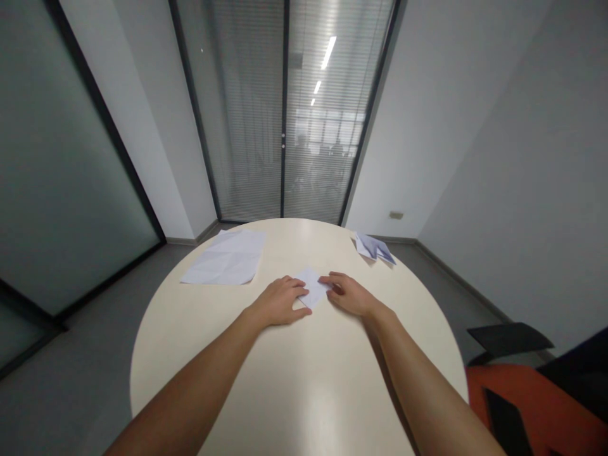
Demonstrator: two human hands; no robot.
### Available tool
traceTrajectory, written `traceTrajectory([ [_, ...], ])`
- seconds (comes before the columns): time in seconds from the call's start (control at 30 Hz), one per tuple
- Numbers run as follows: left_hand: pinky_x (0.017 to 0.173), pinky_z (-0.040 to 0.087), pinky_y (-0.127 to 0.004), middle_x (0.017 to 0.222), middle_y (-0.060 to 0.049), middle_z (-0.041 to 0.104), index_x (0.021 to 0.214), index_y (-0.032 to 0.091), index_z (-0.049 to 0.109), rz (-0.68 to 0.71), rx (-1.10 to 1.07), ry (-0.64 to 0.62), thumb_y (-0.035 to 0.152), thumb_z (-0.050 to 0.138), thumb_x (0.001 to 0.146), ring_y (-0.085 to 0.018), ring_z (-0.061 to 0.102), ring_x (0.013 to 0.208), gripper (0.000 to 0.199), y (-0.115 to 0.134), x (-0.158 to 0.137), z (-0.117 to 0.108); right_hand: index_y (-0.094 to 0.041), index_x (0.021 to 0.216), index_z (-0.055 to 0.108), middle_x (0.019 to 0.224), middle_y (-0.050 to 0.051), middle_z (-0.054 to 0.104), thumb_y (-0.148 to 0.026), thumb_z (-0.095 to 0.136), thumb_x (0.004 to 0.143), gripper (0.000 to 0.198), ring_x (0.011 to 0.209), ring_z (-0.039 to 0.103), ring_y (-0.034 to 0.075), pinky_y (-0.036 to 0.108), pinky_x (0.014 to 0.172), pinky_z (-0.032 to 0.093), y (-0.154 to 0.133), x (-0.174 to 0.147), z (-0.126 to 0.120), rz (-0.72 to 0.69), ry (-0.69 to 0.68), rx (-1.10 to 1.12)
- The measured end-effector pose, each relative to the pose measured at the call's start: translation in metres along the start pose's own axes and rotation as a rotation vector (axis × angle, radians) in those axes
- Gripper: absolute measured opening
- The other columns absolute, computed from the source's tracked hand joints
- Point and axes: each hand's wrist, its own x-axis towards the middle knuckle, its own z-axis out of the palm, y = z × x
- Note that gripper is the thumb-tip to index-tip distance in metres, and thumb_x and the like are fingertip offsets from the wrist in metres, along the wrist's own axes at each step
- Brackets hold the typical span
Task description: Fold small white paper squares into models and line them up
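A small folded piece of white paper [312,286] lies flat on the round cream table [294,392], with its corners turned like a diamond. My left hand [284,300] rests at its left side, fingers stretched over that edge and thumb apart near the lower corner. From the right, my right hand [349,293] touches the opposite edge, its index finger reaching onto the sheet. The fingertips of that hand are bent, and its thumb is partly hidden. Neither hand lifts the paper.
A large creased white sheet [227,256] lies at the table's far left. Folded paper [373,247] stands near the far right edge. An orange chair [532,405] with black armrests is at the right, and a glass partition [247,126] with blinds rises behind the table.
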Motion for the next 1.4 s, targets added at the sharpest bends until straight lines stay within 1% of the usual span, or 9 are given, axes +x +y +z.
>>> traceTrajectory([
  [0.1, 0.106, 0.044, -0.045, 0.129, -0.01, 0.067, 0.119, 0.024, 0.071, 0.01, -0.014, 0.001, 0.047, 0.066, 0.087, -0.03, 0.058, 0.122, 0.04, -0.002, 0.0, -0.001, -0.019, 0.123, 0.071, 0.11, 0.01, 0.073, -0.017, 0.06, 0.083, 0.041, 0.102, 0.066, 0.025, 0.034, 0.087, 0.052, 0.005, -0.001, 0.002, 0.011, 0.001, 0.008],
  [0.17, 0.106, 0.044, -0.044, 0.128, -0.009, 0.067, 0.118, 0.024, 0.071, 0.007, -0.022, 0.001, 0.044, 0.066, 0.088, -0.029, 0.058, 0.122, 0.036, -0.002, 0.0, -0.002, -0.02, 0.118, 0.073, 0.121, 0.01, 0.071, -0.019, 0.062, 0.083, 0.036, 0.122, 0.059, 0.028, 0.036, 0.091, 0.052, 0.011, -0.002, 0.004, 0.015, 0.008, 0.004],
  [0.23, 0.106, 0.045, -0.042, 0.128, -0.008, 0.067, 0.117, 0.024, 0.071, 0.001, -0.032, 0.0, 0.041, 0.066, 0.088, -0.028, 0.06, 0.12, 0.034, -0.003, 0.0, -0.004, -0.02, 0.113, 0.075, 0.124, 0.01, 0.07, -0.022, 0.062, 0.085, 0.031, 0.131, 0.053, 0.029, 0.036, 0.092, 0.052, 0.017, -0.002, 0.005, 0.014, 0.012, -0.003],
  [0.33, 0.102, 0.048, -0.038, 0.124, -0.007, 0.068, 0.116, 0.024, 0.071, 0.001, -0.046, -0.006, 0.038, 0.064, 0.09, -0.025, 0.063, 0.114, 0.03, -0.004, -0.001, -0.007, -0.021, 0.105, 0.077, 0.116, 0.01, 0.074, -0.027, 0.064, 0.087, 0.023, 0.122, 0.058, 0.028, 0.036, 0.09, 0.053, 0.02, -0.001, 0.002, -0.002, 0.034, -0.009],
  [0.43, 0.099, 0.049, -0.037, 0.119, -0.007, 0.069, 0.115, 0.024, 0.072, 0.007, -0.046, -0.004, 0.036, 0.061, 0.092, -0.024, 0.064, 0.111, 0.028, -0.006, -0.001, -0.008, -0.022, 0.094, 0.079, 0.108, 0.009, 0.076, -0.034, 0.067, 0.088, 0.018, 0.11, 0.064, 0.028, 0.04, 0.096, 0.049, 0.017, 0.001, -0.002, -0.032, 0.066, -0.012],
  [0.7, 0.099, 0.048, -0.034, 0.117, -0.006, 0.072, 0.111, 0.021, 0.072, 0.01, -0.064, 0.025, 0.031, 0.059, 0.094, -0.023, 0.065, 0.11, 0.024, -0.01, -0.001, -0.004, -0.022, 0.089, 0.078, 0.099, 0.008, 0.077, -0.043, 0.062, 0.092, 0.026, 0.095, 0.068, 0.025, 0.037, 0.093, 0.047, 0.011, 0.0, -0.008, -0.075, 0.068, 0.015],
  [0.87, 0.09, 0.049, -0.03, 0.112, -0.005, 0.073, 0.109, 0.021, 0.072, -0.038, -0.099, 0.031, 0.031, 0.053, 0.098, -0.021, 0.068, 0.1, 0.024, -0.01, 0.0, -0.008, -0.019, 0.092, 0.077, 0.092, 0.008, 0.077, -0.043, 0.059, 0.095, 0.03, 0.085, 0.068, 0.023, 0.033, 0.083, 0.049, 0.013, 0.0, -0.008, -0.09, 0.061, 0.041],
  [1.13, 0.089, 0.049, -0.03, 0.113, -0.006, 0.074, 0.111, 0.02, 0.071, -0.115, -0.12, 0.056, 0.026, 0.049, 0.1, -0.021, 0.068, 0.1, 0.026, -0.011, 0.002, -0.007, -0.018, 0.088, 0.075, 0.086, 0.007, 0.075, -0.038, 0.053, 0.098, 0.03, 0.079, 0.065, 0.021, 0.03, 0.077, 0.047, 0.012, 0.001, -0.008, -0.092, 0.051, 0.025],
  [1.4, 0.087, 0.05, -0.03, 0.11, -0.005, 0.076, 0.111, 0.022, 0.073, -0.239, -0.151, 0.161, 0.025, 0.051, 0.097, -0.021, 0.069, 0.098, 0.026, -0.014, 0.007, 0.001, -0.017, 0.083, 0.071, 0.081, 0.007, 0.072, -0.036, 0.049, 0.098, 0.032, 0.074, 0.061, 0.019, 0.029, 0.073, 0.043, 0.009, 0.003, -0.007, -0.074, 0.062, -0.005],
])
